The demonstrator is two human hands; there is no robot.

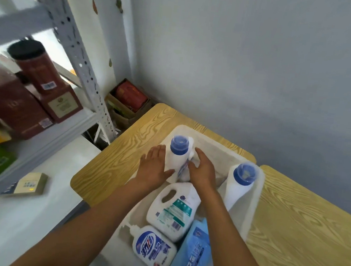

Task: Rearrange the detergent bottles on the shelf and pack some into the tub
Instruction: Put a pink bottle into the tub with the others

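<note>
In the white tub (pixel 256 195) on the wooden table (pixel 124 148): five detergent bottles, two hands on one of them.

At the tub's far left corner, an upright white bottle with a blue cap (pixel 178 153), flanked by the left hand (pixel 154 170) with flat, straight fingers pressed to its left side and the right hand (pixel 202 171) with fingers laid against its right side, thumb toward the label; neither curled round it. At the far right corner, a second upright blue-capped white bottle (pixel 241 185), touching the tub wall. Nearer the camera, lying flat: a white jug with a teal label (pixel 174 210), a white bottle with a blue label (pixel 153 249) and a pale blue bottle (pixel 192 258), packed side by side. To the left, a grey metal shelf (pixel 75 38) with dark red boxes (pixel 14 104) and a black-lidded jar (pixel 34 67).
</note>
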